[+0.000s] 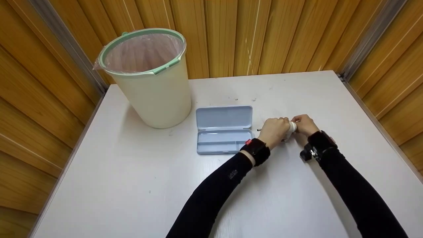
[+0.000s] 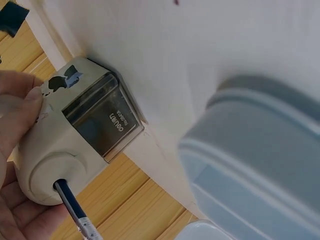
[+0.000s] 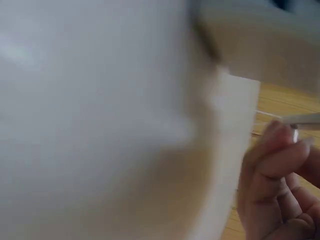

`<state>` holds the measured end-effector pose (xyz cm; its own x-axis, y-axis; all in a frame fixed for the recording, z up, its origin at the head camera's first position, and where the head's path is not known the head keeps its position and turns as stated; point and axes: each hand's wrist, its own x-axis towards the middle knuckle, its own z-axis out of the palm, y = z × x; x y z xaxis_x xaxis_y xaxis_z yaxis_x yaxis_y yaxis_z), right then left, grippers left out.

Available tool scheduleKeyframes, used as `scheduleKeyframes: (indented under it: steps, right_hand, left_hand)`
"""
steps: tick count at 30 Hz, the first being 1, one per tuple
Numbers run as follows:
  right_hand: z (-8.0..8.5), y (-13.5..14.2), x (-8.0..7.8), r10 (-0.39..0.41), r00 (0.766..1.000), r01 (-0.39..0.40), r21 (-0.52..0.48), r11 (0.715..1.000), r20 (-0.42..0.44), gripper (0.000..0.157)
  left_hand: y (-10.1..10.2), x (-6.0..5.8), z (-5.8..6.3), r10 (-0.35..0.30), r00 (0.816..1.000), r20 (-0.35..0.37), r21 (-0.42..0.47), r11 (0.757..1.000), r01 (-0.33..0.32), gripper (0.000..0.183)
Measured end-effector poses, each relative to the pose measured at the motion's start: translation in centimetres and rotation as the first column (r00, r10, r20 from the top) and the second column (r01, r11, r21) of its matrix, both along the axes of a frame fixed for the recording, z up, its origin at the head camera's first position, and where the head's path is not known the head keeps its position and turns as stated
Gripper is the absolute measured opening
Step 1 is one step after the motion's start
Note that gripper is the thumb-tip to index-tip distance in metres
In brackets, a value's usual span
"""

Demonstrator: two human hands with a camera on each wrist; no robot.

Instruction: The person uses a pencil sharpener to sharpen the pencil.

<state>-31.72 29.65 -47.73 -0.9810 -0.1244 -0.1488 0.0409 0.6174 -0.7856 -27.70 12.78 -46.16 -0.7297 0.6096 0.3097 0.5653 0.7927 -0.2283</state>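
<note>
My left hand (image 1: 275,129) grips a white rotary pencil sharpener (image 1: 292,128), largely hidden behind it in the head view. The left wrist view shows the sharpener's (image 2: 45,130) dark see-through shavings drawer (image 2: 107,122). A dark blue pencil (image 2: 75,206) is stuck in its round hole, the outer end poking out left of my left hand. On the sharpener's other side, my right hand (image 1: 305,125) has its thumb and fingers curled together. The right wrist view has that hand (image 3: 280,185) pinching the crank handle (image 3: 295,134), blurred and partly out of frame.
A light blue pencil case (image 1: 224,117) lies with its lid up left of my left hand, close to that wrist. Behind it to the left stands a cream bin (image 1: 158,99) with a green rim and clear liner. Wood-panelled walls (image 1: 257,36) border the white table (image 1: 132,185).
</note>
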Motion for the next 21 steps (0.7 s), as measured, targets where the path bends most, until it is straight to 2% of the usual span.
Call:
scheduleKeyframes:
  steps: [3,5,8,10,21]
  right_hand:
    - [-0.7,0.4,0.8,0.069,0.991,-0.064,-0.049,0.997,0.114,0.014]
    - [-0.7,0.5,1.3,0.108,0.981,-0.096,-0.082,0.992,0.158,0.02]
    - [-0.4,0.8,2.0,0.145,0.973,-0.13,-0.092,0.987,0.18,0.03]
    - [-0.2,0.9,2.5,0.15,0.969,-0.134,-0.095,0.986,0.195,0.031]
    - [-0.2,1.3,4.2,0.117,0.972,-0.081,-0.178,0.981,0.206,0.015]
  left_hand:
    - [0.0,0.0,0.0,-0.003,1.0,0.007,0.01,1.0,0.003,0.012]
    - [0.0,0.1,0.1,0.006,1.0,0.006,0.009,1.0,-0.006,0.012]
    - [0.1,0.1,0.2,0.012,1.0,0.001,0.011,1.0,-0.012,0.015]
    - [0.2,0.1,0.2,0.009,1.0,-0.004,0.011,1.0,-0.009,0.017]
    - [0.5,0.1,0.2,0.022,1.0,0.013,0.013,1.0,-0.022,0.021]
